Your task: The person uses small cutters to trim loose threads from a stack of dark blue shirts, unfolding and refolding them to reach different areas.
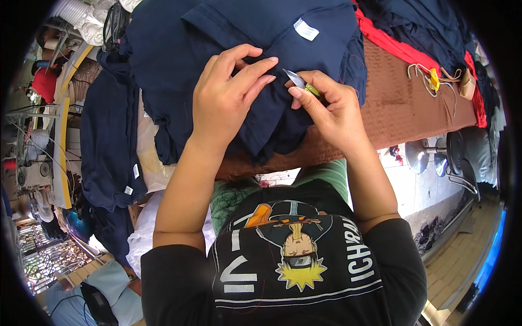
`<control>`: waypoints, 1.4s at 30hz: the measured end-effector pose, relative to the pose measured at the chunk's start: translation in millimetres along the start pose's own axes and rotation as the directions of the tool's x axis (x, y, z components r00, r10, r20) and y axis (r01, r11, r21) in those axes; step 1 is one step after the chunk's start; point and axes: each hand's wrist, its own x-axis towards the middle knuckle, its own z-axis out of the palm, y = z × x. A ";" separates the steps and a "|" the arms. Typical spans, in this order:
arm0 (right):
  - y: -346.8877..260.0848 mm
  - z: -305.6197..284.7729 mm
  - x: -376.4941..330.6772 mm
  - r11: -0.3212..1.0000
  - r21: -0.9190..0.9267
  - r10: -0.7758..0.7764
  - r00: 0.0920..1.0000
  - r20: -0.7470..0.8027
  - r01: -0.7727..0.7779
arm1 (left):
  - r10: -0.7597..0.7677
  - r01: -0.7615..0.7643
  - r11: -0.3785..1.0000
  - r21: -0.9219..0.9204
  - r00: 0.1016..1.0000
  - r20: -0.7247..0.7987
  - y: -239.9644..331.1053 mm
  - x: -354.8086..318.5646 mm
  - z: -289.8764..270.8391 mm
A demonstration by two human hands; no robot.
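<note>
The person's right hand [333, 108] has its grip clasped around small thread snips [296, 80] with a yellow-green handle, the blades angled toward the left hand's fingertips. The left hand [222, 95] is just above a navy garment [228, 27], thumb and fingers bent close together; whether its grip pinches a thread or cloth, one cannot tell. The garment, bearing a white label [306, 30], lies heaped on the brown-covered bench [405, 87], beneath both hands.
</note>
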 end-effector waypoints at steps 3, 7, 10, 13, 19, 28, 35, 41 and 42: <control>2.6 2.1 2.0 1.000 -0.003 -0.013 1.000 -0.015 0.013 | 0.034 -0.034 0.999 0.008 0.999 0.007 -6.8 4.1 -0.6; 5.0 4.8 3.3 1.000 -0.009 -0.019 0.999 -0.033 0.019 | 0.026 -0.019 0.997 -0.069 0.994 0.102 -15.7 8.9 -14.6; 4.0 4.7 2.1 1.000 -0.016 -0.013 0.999 -0.036 0.012 | 0.005 0.014 0.994 -0.111 0.986 0.167 -15.5 4.2 -26.9; 4.1 2.5 0.8 0.998 -0.052 -0.030 0.999 -0.034 0.028 | -0.025 0.042 0.993 -0.112 0.989 0.147 -4.3 4.3 -31.8; -0.6 3.8 -1.3 0.995 -0.052 -0.083 0.995 -0.047 0.080 | -0.037 0.043 0.998 -0.051 0.992 0.120 4.8 6.7 -21.3; -3.4 3.4 0.1 0.962 -0.204 -0.196 0.980 -0.042 0.183 | -0.110 0.113 0.979 -0.172 0.994 0.028 -2.7 -0.1 -15.8; -16.9 4.0 1.2 0.909 -0.372 -0.202 0.979 0.005 0.189 | -0.160 0.161 0.972 -0.172 0.987 0.019 6.8 -3.0 -21.6; -23.2 -6.6 -2.4 0.934 -0.310 -0.217 0.971 -0.105 0.175 | 0.217 0.083 0.583 -0.808 0.942 0.254 -15.7 12.0 -61.2; -26.3 -8.3 -2.0 0.970 -0.209 -0.152 0.981 -0.120 0.124 | 0.130 0.132 0.589 -0.797 0.958 0.254 -13.3 12.7 -65.6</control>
